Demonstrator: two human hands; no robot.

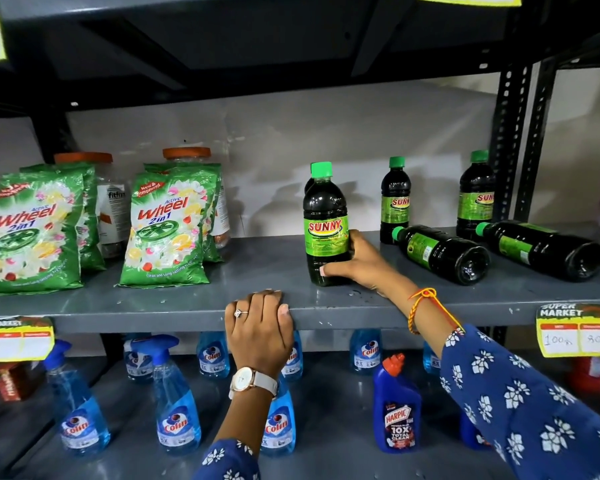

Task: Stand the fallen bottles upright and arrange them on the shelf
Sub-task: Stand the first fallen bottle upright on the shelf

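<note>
Right hand [352, 259] wraps its fingers [329, 270] around the lower body of a Sunny bottle [326, 225], thumb across the front; bottle stands upright on the grey shelf [222, 282], long axis vertical, green cap up, just beside the front-middle of the shelf. Dark green-black liquid, lime label reading "SUNNY" in red on yellow. Left hand [258, 325] closed over the shelf's front lip, fingers curled on top, holding no product; ring and white-strap watch visible.

2 more bottles upright at the back: back-left bottle [395, 200] and back-right bottle [476, 195], caps up, labels partly readable "SUN".

2 fallen: near fallen bottle [442, 252] and far fallen bottle [542, 249], both on their sides, long axis roughly horizontal, caps pointing left and back, bases toward right-front.

Left on the shelf: Wheel packs [167, 226], "Active Wheel 2in1". Lower shelf: Colin sprays [175, 400], Harpic bottle [397, 407] "10X Total Clean". Price tag [579, 329] reads "SUPER MARKET", "100", "80".
</note>
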